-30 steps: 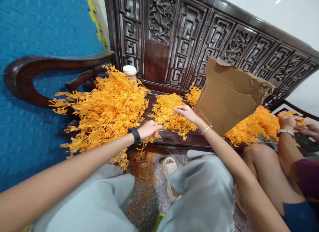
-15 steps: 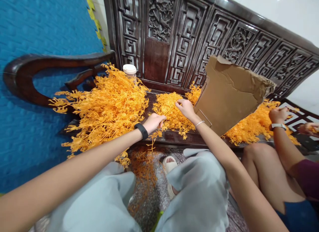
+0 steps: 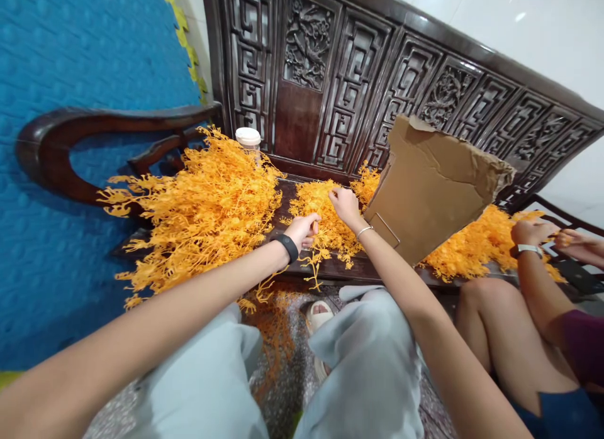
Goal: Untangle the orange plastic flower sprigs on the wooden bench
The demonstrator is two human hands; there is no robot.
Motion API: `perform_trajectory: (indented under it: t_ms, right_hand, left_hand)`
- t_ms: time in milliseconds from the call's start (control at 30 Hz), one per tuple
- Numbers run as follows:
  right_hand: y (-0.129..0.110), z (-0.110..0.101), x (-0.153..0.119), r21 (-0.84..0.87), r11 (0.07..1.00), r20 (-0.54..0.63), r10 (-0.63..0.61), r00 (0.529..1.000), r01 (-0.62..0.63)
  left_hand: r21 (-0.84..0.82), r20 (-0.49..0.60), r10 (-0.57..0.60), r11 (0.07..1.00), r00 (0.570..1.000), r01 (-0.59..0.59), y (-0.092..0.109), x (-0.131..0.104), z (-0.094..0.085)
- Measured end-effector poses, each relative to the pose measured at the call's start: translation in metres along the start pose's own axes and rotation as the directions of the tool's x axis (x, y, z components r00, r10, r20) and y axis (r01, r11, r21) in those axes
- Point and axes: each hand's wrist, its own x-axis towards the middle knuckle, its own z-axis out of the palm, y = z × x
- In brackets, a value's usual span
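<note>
My left hand [image 3: 302,231], with a black wristband, is closed on a branching orange plastic strand [image 3: 313,268] that hangs below the fingers over the bench edge. Just to the right, my right hand [image 3: 345,206] is pinched over a small heap of orange plastic pieces [image 3: 309,197]. Whatever lies between its fingertips is too small to make out. A large pile of tangled orange plastic branches [image 3: 207,206] rises on the bench to the left of both hands. Beside my right forearm a brown cardboard sheet [image 3: 425,187] leans upright at a tilt.
The dark wooden bench [image 3: 342,268] has a carved back [image 3: 298,112] and a curved armrest [image 3: 44,156]. A white-lidded container [image 3: 248,137] stands behind the large pile. At right, a co-worker's hands [image 3: 533,231] work by another orange heap [image 3: 465,244]. Orange bits litter the floor.
My left hand has shifted slightly right, and my right hand slightly left, so they are closer together. The co-worker's two hands have also come nearer each other. The view has tilted a little.
</note>
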Motion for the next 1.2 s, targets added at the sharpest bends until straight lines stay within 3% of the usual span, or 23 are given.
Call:
perform_trajectory:
  t_ms: [200,367,700,800,833,867,933,1000,1067,1200]
  right_hand:
    - [-0.008,-0.002,0.011,0.031,0.999,-0.009,-0.007,1.0,0.007]
    - [-0.015,-0.004,0.017,0.061,0.998,-0.092,0.009,0.996,-0.003]
    - [-0.026,0.0,0.027,0.149,0.989,-0.156,0.024,0.987,0.0]
    - [-0.003,-0.002,0.038,0.274,0.935,-0.13,0.269,0.954,-0.226]
    - [0.011,-0.003,0.04,0.327,0.876,-0.082,0.401,0.913,-0.355]
    - [0.025,-0.004,0.041,0.375,0.833,-0.097,0.472,0.876,-0.407]
    - [0.053,-0.003,0.041,0.495,0.785,-0.101,0.478,0.873,-0.372]
    - [0.073,0.001,0.037,0.544,0.754,-0.067,0.477,0.877,-0.368]
    - [0.081,0.007,0.032,0.573,0.725,-0.028,0.484,0.874,-0.383]
    - [0.078,0.017,0.023,0.63,0.679,0.02,0.472,0.881,-0.378]
  left_hand:
    - [-0.066,0.011,0.018,0.998,1.0,-0.017,0.011,0.001,-0.001]
    - [-0.064,0.016,0.036,0.997,0.999,-0.034,0.02,-0.003,-0.001]
    - [-0.098,-0.013,0.042,0.994,0.999,-0.044,0.023,-0.008,-0.003]
    - [-0.002,0.015,0.104,0.995,0.995,-0.104,0.021,-0.025,0.001]
    - [0.066,0.071,0.138,0.988,0.988,-0.142,0.02,-0.032,0.001]
    - [0.151,0.151,0.147,0.974,0.977,-0.17,0.018,-0.038,0.001]
    - [0.349,0.264,0.251,0.875,0.931,-0.335,0.017,-0.046,-0.002]
    - [0.523,0.347,0.319,0.714,0.882,-0.464,0.015,-0.047,-0.009]
    - [0.644,0.394,0.303,0.582,0.867,-0.496,0.012,-0.043,-0.018]
    - [0.787,0.426,0.22,0.389,0.878,-0.479,0.004,-0.032,-0.027]
